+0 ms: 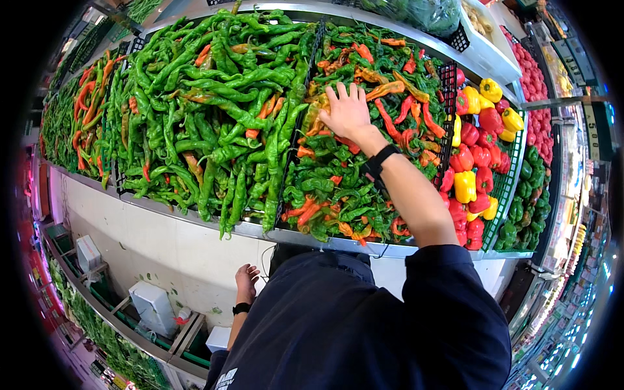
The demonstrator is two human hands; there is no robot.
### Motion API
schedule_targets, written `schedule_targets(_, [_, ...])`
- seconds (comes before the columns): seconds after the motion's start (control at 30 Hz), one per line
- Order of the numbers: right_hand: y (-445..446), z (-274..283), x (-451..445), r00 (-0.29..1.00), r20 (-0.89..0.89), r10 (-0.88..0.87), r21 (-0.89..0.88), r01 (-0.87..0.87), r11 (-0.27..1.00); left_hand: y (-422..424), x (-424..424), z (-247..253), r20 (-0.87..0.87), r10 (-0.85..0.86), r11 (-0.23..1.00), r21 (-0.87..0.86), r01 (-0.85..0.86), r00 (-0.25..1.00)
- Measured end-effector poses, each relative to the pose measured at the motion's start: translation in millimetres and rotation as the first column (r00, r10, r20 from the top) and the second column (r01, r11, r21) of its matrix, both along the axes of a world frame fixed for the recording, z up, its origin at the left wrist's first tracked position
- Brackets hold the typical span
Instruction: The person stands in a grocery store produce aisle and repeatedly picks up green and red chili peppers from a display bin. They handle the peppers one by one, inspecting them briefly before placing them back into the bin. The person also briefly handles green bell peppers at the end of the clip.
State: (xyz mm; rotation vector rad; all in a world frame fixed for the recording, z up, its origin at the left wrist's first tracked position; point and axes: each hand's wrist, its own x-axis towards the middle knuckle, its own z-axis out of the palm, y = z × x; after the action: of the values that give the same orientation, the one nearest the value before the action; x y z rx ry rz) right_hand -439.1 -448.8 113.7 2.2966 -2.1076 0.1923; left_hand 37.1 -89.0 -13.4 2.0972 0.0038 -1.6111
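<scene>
My right hand (347, 109) reaches over a bin of small green peppers (319, 170) mixed with red and orange ones. It is palm down, fingers spread, on or just above the peppers; what lies beneath the palm is hidden. Beyond the fingertips is an orange pepper (386, 90), and several red peppers (387, 119) lie to the right of the hand. A black band (382, 160) circles the right wrist. My left hand (247, 281) hangs low beside my body, its fingers loosely curled and apart, with nothing in it.
Long green peppers (209, 107) fill the bin on the left, behind a black plastic divider (303, 107). Red and yellow bell peppers (480, 156) sit to the right in a green crate (512, 168), near green bell peppers (524, 209). White foam boxes (152, 304) stand behind at lower left.
</scene>
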Motion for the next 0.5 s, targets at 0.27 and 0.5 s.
schedule_targets(0.27, [89,25,9,0.994,0.111,0.005,-0.045,0.000,0.999,-23,4,-4,0.002,-0.140,0.990,0.013,0.140,0.990])
schedule_targets(0.5, [140,57,0,0.996,0.090,-0.003,0.038,-0.001,0.999,-82,-8,13,0.085,-0.239,0.963,-0.105,0.247,0.967])
